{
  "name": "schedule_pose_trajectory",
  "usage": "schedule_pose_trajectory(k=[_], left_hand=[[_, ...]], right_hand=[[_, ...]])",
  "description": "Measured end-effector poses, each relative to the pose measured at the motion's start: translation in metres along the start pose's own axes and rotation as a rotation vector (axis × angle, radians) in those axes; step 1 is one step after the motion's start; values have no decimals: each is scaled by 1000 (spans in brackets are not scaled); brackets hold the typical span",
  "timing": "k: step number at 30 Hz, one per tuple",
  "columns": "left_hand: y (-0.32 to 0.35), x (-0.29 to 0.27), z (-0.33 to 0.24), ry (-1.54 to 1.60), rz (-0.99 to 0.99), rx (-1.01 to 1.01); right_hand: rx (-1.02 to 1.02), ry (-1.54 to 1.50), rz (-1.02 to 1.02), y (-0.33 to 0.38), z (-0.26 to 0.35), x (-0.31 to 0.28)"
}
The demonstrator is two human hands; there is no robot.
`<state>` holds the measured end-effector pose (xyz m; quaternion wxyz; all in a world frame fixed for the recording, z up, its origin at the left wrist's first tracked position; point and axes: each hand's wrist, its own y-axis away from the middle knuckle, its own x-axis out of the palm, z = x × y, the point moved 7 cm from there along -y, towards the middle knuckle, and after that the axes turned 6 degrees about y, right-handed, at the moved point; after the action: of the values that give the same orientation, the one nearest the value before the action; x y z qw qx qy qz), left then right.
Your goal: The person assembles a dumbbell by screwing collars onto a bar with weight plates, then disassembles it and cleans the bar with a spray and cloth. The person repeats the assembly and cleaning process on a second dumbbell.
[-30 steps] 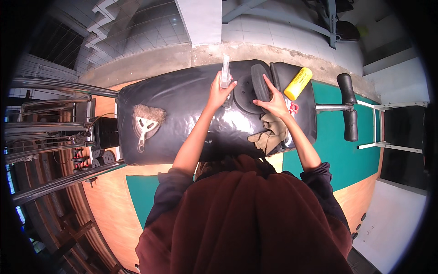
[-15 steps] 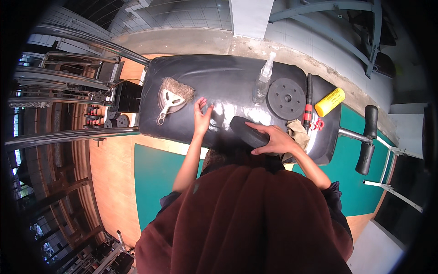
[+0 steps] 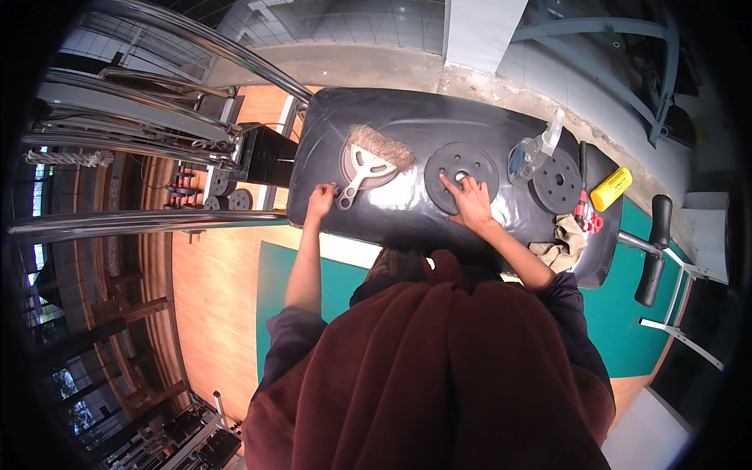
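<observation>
A dark round weight plate (image 3: pixel 439 166) lies flat on the black padded bench (image 3: pixel 517 117). My right hand (image 3: pixel 472 205) rests over its near side, fingers spread, the fingertips by the centre hole. Off to the left, my left hand (image 3: pixel 319 202) hovers at the bench's near edge with its fingers drawn together; what they hold, if anything, is hidden. Just right of it is the handle of a white brush (image 3: pixel 363 167) with shaggy beige bristles. The brush lies on top of another round disc (image 3: pixel 381 182), mostly covered by it.
Right of the plate stand a clear spray bottle (image 3: pixel 526 160) and a second weight plate (image 3: pixel 558 184). Beyond them lie a black-and-red bar (image 3: pixel 582 176), a yellow cylinder (image 3: pixel 612 189), red collars (image 3: pixel 594 225) and a beige cloth (image 3: pixel 562 244). Chrome rails (image 3: pixel 157 222) flank the bench's left end.
The plate that my right hand held tilted at the near edge now lies flat on the bench. My left hand has moved left, past the brush, and its fingers have closed. The view has shifted.
</observation>
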<state>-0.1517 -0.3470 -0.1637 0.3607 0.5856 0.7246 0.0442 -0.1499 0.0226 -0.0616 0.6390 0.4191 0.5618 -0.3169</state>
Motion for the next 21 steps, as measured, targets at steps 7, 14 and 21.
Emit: schedule_pose_trajectory(k=[7,14,21], left_hand=[[10,41,15,338,458,-210],[20,59,6,510,597,-225],[8,27,4,289,372,-25]], right_hand=[[130,-29,-108,-47,56,-27],[-163,162,-131,-156,161,-3],[61,-610,-434,-114,92,-73]])
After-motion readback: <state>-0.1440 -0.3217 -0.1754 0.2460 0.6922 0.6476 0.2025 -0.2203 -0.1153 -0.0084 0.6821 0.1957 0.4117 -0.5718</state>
